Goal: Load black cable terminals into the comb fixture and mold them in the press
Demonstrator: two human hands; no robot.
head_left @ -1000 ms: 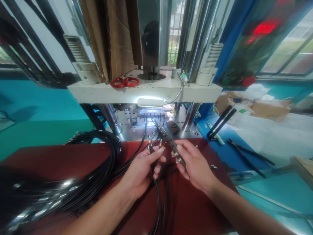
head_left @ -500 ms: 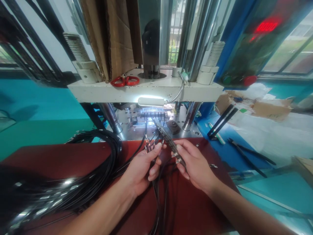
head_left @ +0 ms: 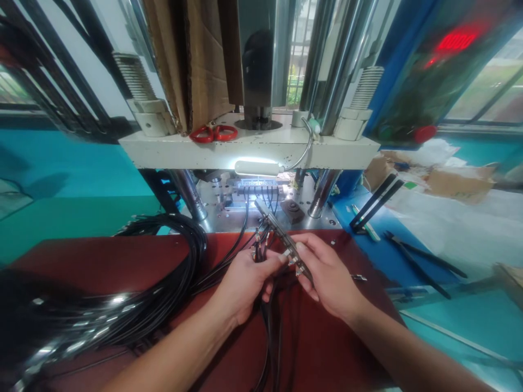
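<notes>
Through the head camera, I have my left hand (head_left: 251,280) curled snugly around black cables (head_left: 257,251), my right hand (head_left: 329,272) pinching a slim metal strip (head_left: 281,234) just beside it. Beneath both spreads a reddish-brown tabletop (head_left: 335,348); ahead stands a press (head_left: 183,156), a window (head_left: 298,71) beyond.

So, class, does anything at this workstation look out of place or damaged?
The red-handled scissors look out of place, lying on the white plate by the cardboard, an odd spot for a tool. The white plate also looks chipped along its front.
</notes>
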